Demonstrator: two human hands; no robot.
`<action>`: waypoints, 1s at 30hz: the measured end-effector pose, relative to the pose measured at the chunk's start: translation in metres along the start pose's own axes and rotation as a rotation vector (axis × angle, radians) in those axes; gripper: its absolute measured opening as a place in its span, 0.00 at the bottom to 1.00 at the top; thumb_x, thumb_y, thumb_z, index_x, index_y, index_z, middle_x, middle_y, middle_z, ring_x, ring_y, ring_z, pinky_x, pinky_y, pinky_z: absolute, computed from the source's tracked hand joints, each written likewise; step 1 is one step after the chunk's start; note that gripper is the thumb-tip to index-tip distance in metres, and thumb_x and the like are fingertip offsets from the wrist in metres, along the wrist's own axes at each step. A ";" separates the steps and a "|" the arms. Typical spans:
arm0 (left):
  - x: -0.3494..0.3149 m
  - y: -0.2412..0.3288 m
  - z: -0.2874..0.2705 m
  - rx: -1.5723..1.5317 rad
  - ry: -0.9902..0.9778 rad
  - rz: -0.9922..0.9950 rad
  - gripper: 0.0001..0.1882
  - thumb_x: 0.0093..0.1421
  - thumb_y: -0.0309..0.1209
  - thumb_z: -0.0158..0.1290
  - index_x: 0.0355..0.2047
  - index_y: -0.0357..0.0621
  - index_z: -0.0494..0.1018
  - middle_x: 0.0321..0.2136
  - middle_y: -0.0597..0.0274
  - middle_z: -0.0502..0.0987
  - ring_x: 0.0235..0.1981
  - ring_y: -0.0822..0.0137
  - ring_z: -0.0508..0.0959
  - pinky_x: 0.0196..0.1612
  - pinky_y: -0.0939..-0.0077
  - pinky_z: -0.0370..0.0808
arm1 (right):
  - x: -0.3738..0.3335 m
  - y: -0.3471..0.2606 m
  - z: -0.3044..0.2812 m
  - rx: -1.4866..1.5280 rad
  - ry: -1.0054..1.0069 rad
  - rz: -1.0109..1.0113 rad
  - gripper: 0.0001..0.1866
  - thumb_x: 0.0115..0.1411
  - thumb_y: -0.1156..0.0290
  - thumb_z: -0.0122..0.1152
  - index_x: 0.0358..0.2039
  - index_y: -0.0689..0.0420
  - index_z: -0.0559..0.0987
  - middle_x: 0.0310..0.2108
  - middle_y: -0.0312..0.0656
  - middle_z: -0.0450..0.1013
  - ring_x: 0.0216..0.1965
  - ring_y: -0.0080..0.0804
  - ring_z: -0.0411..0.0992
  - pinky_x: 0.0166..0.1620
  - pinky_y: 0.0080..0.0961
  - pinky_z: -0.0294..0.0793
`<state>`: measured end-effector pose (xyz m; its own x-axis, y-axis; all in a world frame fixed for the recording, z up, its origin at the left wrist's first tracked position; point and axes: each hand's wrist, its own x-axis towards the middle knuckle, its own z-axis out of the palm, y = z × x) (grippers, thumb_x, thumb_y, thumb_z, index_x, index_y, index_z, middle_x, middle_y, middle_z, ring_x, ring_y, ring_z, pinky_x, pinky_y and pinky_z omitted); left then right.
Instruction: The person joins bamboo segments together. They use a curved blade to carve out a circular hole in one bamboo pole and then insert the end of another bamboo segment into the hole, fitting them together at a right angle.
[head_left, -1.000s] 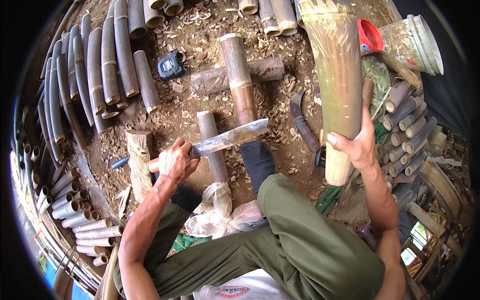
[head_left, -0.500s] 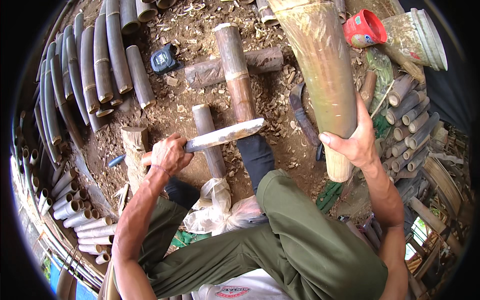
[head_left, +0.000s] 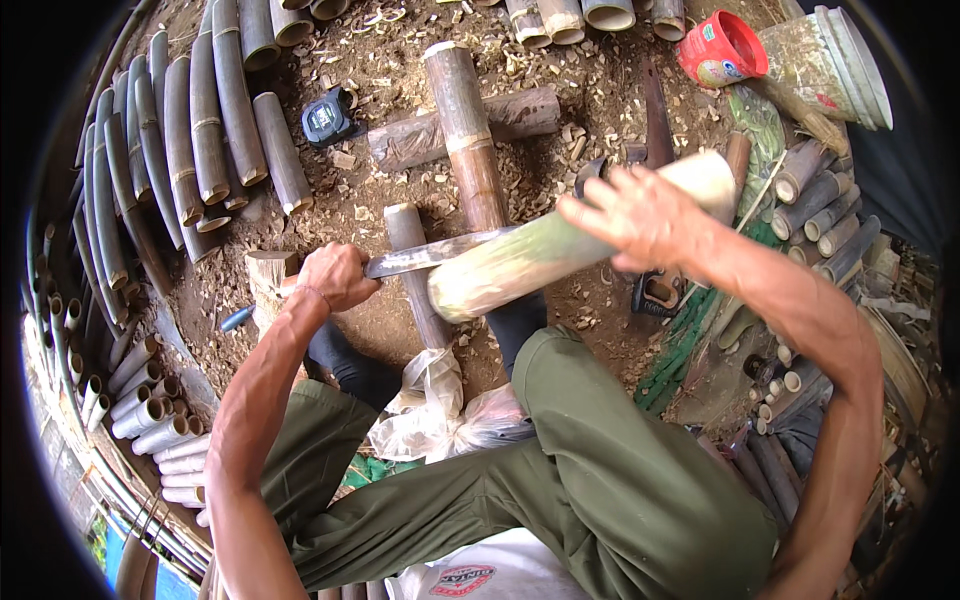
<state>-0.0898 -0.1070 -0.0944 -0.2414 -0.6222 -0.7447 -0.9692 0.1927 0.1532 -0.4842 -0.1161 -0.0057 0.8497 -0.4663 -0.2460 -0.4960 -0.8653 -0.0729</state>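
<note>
Bamboo piece point(head_left: 520, 258) slants above the right foot point(head_left: 518, 325), right hand point(head_left: 650, 218) splayed across it, probably to steady it; can't tell how firm. Left hand point(head_left: 335, 277) is fisted round a machete point(head_left: 415, 260), likely for control. Plastic bag point(head_left: 415, 430) kinda crowds the feet; tape measure point(head_left: 327, 117) lies farther out.

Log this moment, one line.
left hand: gripping machete; right hand: spread across green bamboo; green bamboo: partly hiding machete; tape measure: on ground

Bright, diffuse daylight, glaring white at the lower left. Motion blurs the right hand point(head_left: 648, 222) and bamboo point(head_left: 525, 262); poles point(head_left: 207, 125) curve toward the blackened rim.
</note>
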 end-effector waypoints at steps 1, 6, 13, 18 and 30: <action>0.006 0.003 -0.002 -0.013 0.015 -0.003 0.16 0.51 0.42 0.56 0.31 0.43 0.83 0.22 0.47 0.80 0.26 0.52 0.82 0.38 0.58 0.79 | -0.002 -0.011 -0.011 -0.010 -0.019 0.040 0.35 0.43 0.66 0.67 0.55 0.58 0.70 0.35 0.44 0.70 0.33 0.38 0.72 0.31 0.33 0.74; 0.002 0.005 -0.003 -0.032 -0.024 -0.040 0.16 0.50 0.42 0.57 0.30 0.43 0.82 0.23 0.46 0.81 0.28 0.51 0.82 0.39 0.58 0.79 | 0.001 -0.060 -0.010 0.244 0.541 -0.449 0.23 0.54 0.68 0.56 0.53 0.48 0.71 0.31 0.36 0.69 0.29 0.26 0.73 0.31 0.21 0.78; 0.010 -0.004 0.005 0.001 0.056 0.053 0.15 0.50 0.42 0.55 0.28 0.44 0.82 0.25 0.44 0.81 0.29 0.49 0.82 0.41 0.56 0.79 | -0.012 -0.032 -0.028 0.203 0.123 0.014 0.36 0.39 0.68 0.70 0.53 0.57 0.70 0.30 0.40 0.69 0.27 0.36 0.72 0.28 0.32 0.76; 0.011 -0.003 0.002 0.029 0.024 0.039 0.15 0.50 0.41 0.54 0.30 0.44 0.82 0.24 0.46 0.80 0.27 0.49 0.82 0.38 0.56 0.79 | 0.008 -0.018 0.010 0.285 0.617 -0.507 0.21 0.53 0.71 0.57 0.49 0.53 0.72 0.28 0.35 0.70 0.27 0.32 0.73 0.29 0.28 0.76; 0.017 0.001 -0.010 -0.024 -0.031 -0.010 0.16 0.52 0.42 0.53 0.31 0.44 0.82 0.23 0.47 0.80 0.26 0.51 0.82 0.36 0.58 0.80 | -0.010 0.012 0.014 0.064 0.237 -0.117 0.30 0.43 0.68 0.68 0.50 0.53 0.71 0.32 0.40 0.70 0.31 0.37 0.74 0.32 0.35 0.78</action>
<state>-0.0951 -0.1250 -0.1007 -0.2303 -0.6004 -0.7658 -0.9726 0.1678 0.1609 -0.5009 -0.1189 -0.0172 0.9164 -0.4002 0.0005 -0.3956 -0.9060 -0.1507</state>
